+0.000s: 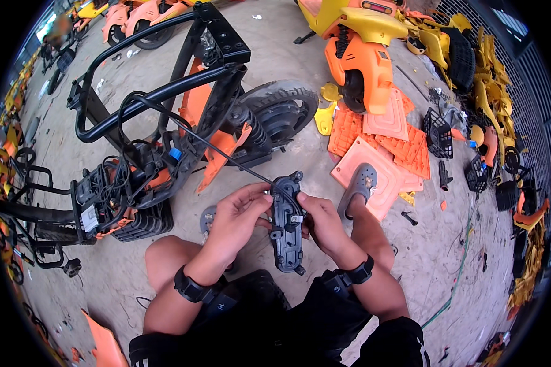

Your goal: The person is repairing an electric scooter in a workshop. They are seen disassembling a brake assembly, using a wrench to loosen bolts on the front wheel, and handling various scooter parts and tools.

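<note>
Bare concrete floor (pixel 434 293), scuffed and gritty — whoever's sitting here is working in their lap with no desk at all. Right above the knees they've got a long black housing (pixel 288 238), held upright between both hands. Left hand (pixel 239 217) has its fingertips closed on the upper left edge; can't tell if they're pinching a wire too. Right hand (pixel 324 223) grips the other side, thumb on the edge.

My worry's the thin black cable (pixel 239 164) running from the bare frame (pixel 231 43) to the top of that thing. If the housing gets pulled too far back, I reckon the cable could go tight and strain whatever it's attached to. And if either hand slips, there's only hard floor below, so a cracked shell or a lost small part seems possible.

Writing-wise, slim pickings. The wristbands (pixel 193 287) carry little pale marks, too small for me to make out. Past them, left of the frame's wheel (pixel 281 116), a black box has a whitish label (pixel 90 218) — can't read that either.

Further out there's a heap of orange panels (pixel 364 168), then a yellow scooter (pixel 373 24), and way back some orange scooters (pixel 144 18). No brand I can pick out.
</note>
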Demonstrator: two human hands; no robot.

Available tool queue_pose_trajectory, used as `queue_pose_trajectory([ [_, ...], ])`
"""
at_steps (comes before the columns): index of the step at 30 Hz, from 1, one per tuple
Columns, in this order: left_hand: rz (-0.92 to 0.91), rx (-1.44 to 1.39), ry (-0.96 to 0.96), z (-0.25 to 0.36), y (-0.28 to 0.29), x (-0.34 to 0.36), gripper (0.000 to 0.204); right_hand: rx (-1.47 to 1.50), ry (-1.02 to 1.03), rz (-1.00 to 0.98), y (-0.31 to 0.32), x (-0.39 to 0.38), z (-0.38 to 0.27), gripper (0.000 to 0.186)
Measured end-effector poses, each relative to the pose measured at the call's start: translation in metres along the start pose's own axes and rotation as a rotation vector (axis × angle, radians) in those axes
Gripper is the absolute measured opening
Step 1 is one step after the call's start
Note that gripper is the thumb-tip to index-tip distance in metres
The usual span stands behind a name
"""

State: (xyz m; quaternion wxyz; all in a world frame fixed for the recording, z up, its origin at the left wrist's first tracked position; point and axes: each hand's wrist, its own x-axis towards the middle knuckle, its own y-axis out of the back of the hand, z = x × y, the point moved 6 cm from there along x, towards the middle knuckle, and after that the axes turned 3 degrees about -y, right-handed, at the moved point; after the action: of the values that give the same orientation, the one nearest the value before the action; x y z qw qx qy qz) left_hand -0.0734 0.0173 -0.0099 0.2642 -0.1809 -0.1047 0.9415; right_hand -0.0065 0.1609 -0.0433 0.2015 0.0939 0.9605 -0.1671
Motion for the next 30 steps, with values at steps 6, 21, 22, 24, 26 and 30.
queue_pose_trajectory([
  [6, -0.057, -0.077, 0.04, 0.001, -0.002, -0.001, 0.032, -0.005, -0.041, -0.056, -0.001, 0.0, 0.003, 0.044],
  [21, -0.023, -0.071, 0.058, 0.005, 0.001, -0.002, 0.032, 0.166, -0.043, -0.126, -0.013, 0.001, 0.001, 0.048],
  [22, -0.024, -0.063, 0.05, 0.005, 0.002, -0.002, 0.032, 0.164, -0.038, -0.125, -0.014, 0.0, -0.001, 0.048],
  [24, -0.026, -0.05, 0.04, 0.002, 0.004, -0.001, 0.032, 0.177, -0.039, -0.125, -0.016, -0.001, -0.003, 0.048],
  [26, -0.028, -0.049, 0.018, 0.003, 0.003, -0.001, 0.032, 0.204, -0.043, -0.13, -0.017, -0.002, -0.004, 0.047],
  [30, -0.006, -0.041, 0.031, 0.004, 0.005, -0.002, 0.03, 0.154, -0.035, -0.1, -0.011, 0.003, 0.004, 0.048],
])
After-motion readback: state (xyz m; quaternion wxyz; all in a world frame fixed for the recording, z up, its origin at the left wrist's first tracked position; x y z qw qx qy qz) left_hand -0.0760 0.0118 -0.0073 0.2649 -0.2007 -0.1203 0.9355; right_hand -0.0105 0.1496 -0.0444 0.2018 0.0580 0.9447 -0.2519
